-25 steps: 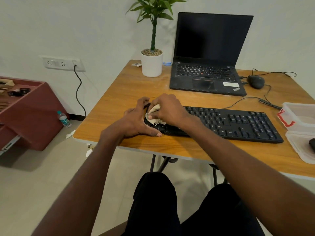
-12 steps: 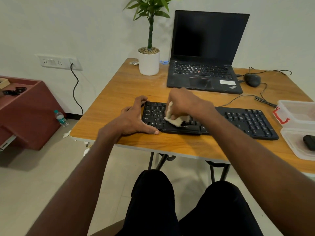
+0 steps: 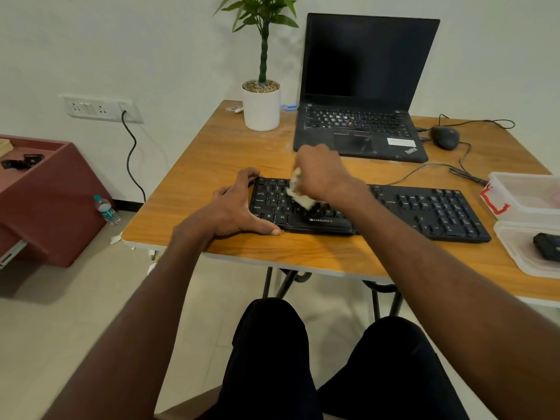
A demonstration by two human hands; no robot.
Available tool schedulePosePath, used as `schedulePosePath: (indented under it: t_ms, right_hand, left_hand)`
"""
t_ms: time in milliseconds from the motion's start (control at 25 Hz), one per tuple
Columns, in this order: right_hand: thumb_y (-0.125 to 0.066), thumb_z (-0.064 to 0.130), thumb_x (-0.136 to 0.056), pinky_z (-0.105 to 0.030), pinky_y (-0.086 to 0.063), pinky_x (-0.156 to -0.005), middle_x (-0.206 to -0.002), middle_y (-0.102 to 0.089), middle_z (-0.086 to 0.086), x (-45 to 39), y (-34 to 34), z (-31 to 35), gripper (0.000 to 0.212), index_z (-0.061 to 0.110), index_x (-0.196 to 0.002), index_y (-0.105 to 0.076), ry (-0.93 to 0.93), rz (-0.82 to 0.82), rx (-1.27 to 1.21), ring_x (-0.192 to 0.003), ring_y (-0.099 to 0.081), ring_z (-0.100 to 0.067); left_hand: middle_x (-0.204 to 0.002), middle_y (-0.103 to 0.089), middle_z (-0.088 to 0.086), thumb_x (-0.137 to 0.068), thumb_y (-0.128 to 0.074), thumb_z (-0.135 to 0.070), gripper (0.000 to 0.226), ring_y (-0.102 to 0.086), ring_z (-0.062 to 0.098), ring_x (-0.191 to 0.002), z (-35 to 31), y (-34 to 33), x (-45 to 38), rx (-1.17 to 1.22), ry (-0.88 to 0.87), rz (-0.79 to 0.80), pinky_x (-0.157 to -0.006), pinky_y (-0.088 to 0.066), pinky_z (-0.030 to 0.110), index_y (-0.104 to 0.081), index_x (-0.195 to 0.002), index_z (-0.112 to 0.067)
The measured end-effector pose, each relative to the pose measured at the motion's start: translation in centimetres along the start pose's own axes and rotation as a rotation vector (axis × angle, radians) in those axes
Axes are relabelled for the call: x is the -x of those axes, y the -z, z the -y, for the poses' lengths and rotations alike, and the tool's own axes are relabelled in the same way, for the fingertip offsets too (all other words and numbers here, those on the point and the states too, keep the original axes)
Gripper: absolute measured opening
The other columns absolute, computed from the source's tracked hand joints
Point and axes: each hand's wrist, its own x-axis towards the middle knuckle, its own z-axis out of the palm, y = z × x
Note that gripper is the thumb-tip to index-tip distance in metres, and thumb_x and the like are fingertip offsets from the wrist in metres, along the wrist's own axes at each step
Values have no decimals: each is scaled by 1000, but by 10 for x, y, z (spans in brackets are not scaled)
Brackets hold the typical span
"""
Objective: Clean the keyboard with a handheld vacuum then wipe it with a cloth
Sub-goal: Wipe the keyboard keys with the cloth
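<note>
A black wired keyboard [image 3: 430, 212] lies across the front of the wooden table [image 3: 218, 153]. My right hand [image 3: 321, 174] grips a crumpled cream cloth [image 3: 298, 192] and presses it on the keys in the keyboard's left half. My left hand [image 3: 235, 209] braces the keyboard's left end, fingers along its far corner and thumb stretched along its front edge. A dark object that may be the handheld vacuum [image 3: 547, 246] lies in a clear plastic tray [image 3: 515, 253] at the right edge, only partly in view.
An open black laptop [image 3: 360, 86] stands behind the keyboard, with a potted plant [image 3: 261, 107] to its left and a wired mouse [image 3: 445, 137] to its right. A clear box with red latch [image 3: 527, 195] sits at right. A maroon cabinet [image 3: 45, 192] and water bottle [image 3: 106, 209] are on the floor left.
My right hand has carried the cloth from the keyboard's left end rightward and toward the far rows. My left hand has stayed at the left end.
</note>
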Motion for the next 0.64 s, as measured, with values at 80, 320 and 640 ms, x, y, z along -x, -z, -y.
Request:
schedulePosePath:
  t_ms: [80,320,640]
  right_hand:
    - [-87,15,-75,-29,-52,-76,-96,-76,0,4,-9,16,26,18,-101,-80,63,128,-199,-92,-68,-13]
    - [-82,9,-81,-38,-53,-78,-97,-68,-5,10,9,-7,30,9,-107,-67,-97,216,24,-84,-61,-19]
    - [-86,15,-77,-33,-57,-79,-93,-77,-2,17,-9,-2,22,18,-98,-81,-49,8,-218,-92,-69,-15]
  left_hand:
    - [-160,-40,-12,-34,-89,-90,145,-32,32,-150,2,-1,0,-18,-6,-4,-124,-26,57,-16,-153,-50]
    - [-158,-40,-13,-33,-89,-89,142,-31,32,-148,0,1,1,5,-5,8,-123,-27,59,-17,-150,-52]
    - [-159,-40,-9,-36,-91,-85,140,-31,32,-148,-2,-1,2,-21,15,-3,-123,-29,58,-18,-150,-52]
